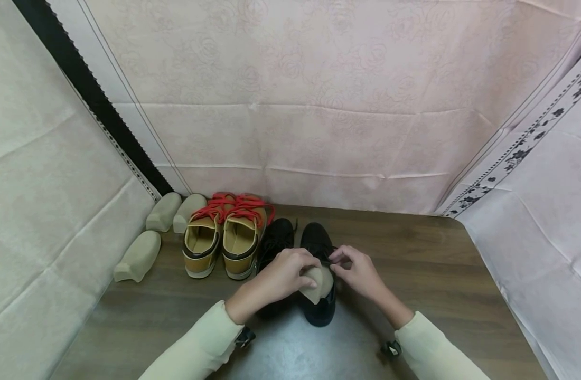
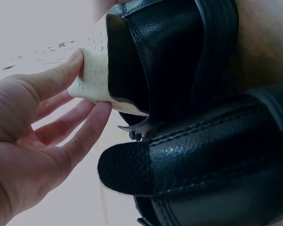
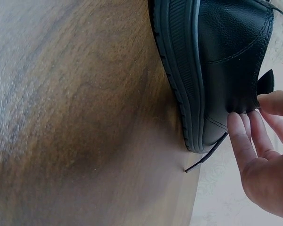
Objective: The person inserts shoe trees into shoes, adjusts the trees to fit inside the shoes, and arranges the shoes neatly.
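Observation:
My left hand point(image 1: 290, 272) pinches the heel end of a cream shoe tree point(image 1: 316, 285) between thumb and fingers. The shoe tree sits partly inside the right-hand black shoe point(image 1: 316, 235); its front part is hidden in there. In the left wrist view, the shoe tree point(image 2: 92, 70) has a dotted surface. My right hand point(image 1: 359, 272) pinches the upper edge of that same shoe by the lacing, thumb against fingers. A lace end point(image 3: 205, 157) hangs down toward the floor in the right wrist view. Close on the left stands the other black shoe point(image 1: 277, 235), partly behind my left hand.
Tan shoes point(image 1: 240, 240) with red laces stand left of the black pair. Several cream shoe trees point(image 1: 140, 256) lie farther left along the cloth wall. Patterned cloth point(image 1: 319, 132) hangs behind the brown wood-look floor point(image 1: 414, 253) and at both sides.

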A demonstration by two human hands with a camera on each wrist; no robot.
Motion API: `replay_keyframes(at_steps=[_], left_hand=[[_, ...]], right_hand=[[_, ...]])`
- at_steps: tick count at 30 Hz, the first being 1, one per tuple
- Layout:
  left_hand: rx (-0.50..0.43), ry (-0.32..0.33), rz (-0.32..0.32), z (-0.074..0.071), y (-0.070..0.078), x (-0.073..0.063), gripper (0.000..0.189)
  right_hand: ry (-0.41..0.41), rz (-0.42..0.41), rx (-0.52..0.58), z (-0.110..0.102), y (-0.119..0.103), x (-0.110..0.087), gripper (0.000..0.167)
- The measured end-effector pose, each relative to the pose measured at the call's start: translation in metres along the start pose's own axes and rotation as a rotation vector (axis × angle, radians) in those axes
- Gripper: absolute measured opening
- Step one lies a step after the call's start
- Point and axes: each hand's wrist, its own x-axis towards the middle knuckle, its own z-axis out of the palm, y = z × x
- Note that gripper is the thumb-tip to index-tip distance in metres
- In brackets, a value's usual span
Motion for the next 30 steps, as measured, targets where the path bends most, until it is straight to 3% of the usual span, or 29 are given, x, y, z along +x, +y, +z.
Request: replay_keyframes(at_steps=[19,24,30], left_hand=[[0.05,0.089,-0.042,0.016,-0.001,0.014,0.027],[0.082,0.114,-0.078,0.023,0.001,0.013,0.033],[0.13,0.16,-0.076,0.031,-0.001,0.012,0.036]], right_hand=[[0.001,0.005,-0.017,0.0,0.0,0.001,0.017],[0.0,0.016,-0.026,0.0,0.0,0.001,0.017],[-0.003,0.027,-0.033,0.0,0.0,0.001,0.017]])
